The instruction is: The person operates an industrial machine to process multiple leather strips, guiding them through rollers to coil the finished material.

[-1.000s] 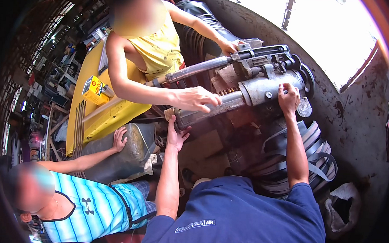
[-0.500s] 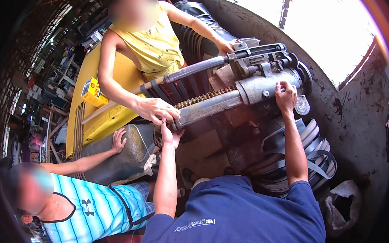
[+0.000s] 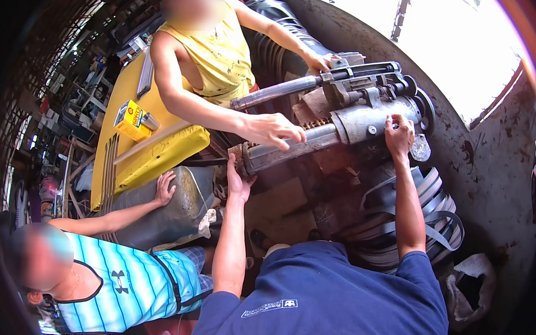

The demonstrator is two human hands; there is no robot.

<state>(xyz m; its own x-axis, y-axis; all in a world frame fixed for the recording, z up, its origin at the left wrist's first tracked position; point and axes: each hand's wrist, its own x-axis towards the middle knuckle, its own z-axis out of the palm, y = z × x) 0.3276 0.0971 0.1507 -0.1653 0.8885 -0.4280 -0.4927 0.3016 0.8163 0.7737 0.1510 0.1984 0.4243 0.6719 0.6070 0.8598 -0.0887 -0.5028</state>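
My left hand (image 3: 239, 181) is at the left end of the long metal machine, palm up, fingers apart, touching its end block (image 3: 240, 159). My right hand (image 3: 400, 134) has its fingers bent against the grey cylindrical housing (image 3: 373, 115); any small thing between them cannot be made out. A rusty threaded shaft (image 3: 320, 122) runs along the machine's arm (image 3: 292, 147). Above lies a grey metal tube (image 3: 276, 92). One hand (image 3: 272, 130) of a co-worker in yellow hovers over the arm, and the other (image 3: 317, 62) rests on the upper fittings.
Another person's hand (image 3: 166, 189) lies on a dark wrapped bundle (image 3: 181, 209) at left. A yellow surface (image 3: 112, 162) holds a yellow box (image 3: 130, 120) and a pale pole. Coiled straps (image 3: 423, 214) lie at right, near a white sack (image 3: 473, 287) and the wall (image 3: 481, 151).
The co-worker's lower hand has moved right from beside my left hand to above the arm. The end block and a small metal cylinder beside the box now show. My right hand stays on the housing.
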